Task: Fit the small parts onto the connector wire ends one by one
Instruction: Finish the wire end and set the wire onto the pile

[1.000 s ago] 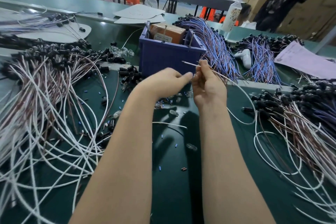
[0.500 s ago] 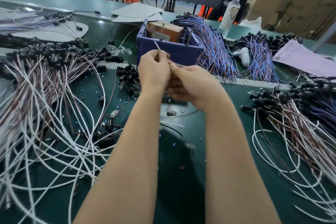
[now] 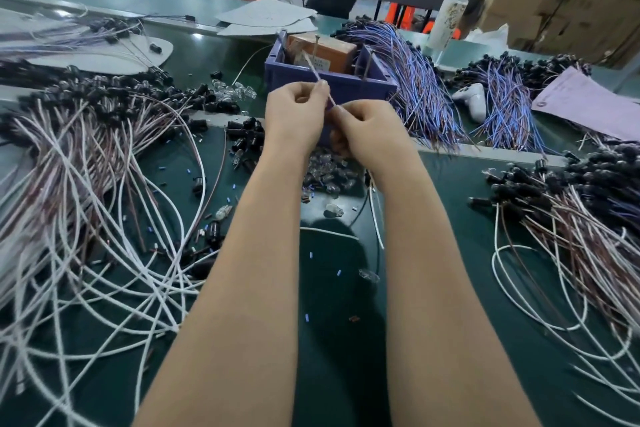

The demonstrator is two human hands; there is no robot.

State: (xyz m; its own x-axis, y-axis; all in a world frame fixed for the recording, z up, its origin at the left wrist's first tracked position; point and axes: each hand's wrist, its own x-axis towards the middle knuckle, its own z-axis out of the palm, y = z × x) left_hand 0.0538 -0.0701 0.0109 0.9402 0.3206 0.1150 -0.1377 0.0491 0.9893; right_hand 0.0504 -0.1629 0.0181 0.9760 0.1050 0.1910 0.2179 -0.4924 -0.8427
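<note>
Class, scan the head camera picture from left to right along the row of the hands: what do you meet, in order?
Tangled white and brown wires → left hand → right hand → white handheld device → pink paper sheet.

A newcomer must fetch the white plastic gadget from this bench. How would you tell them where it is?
Find the blue bin at the middle of the green bench. Right of it lie two fans of blue-purple wires; the white plastic gadget rests between them. It alone is smooth, chunky and white among thin strands.
</note>
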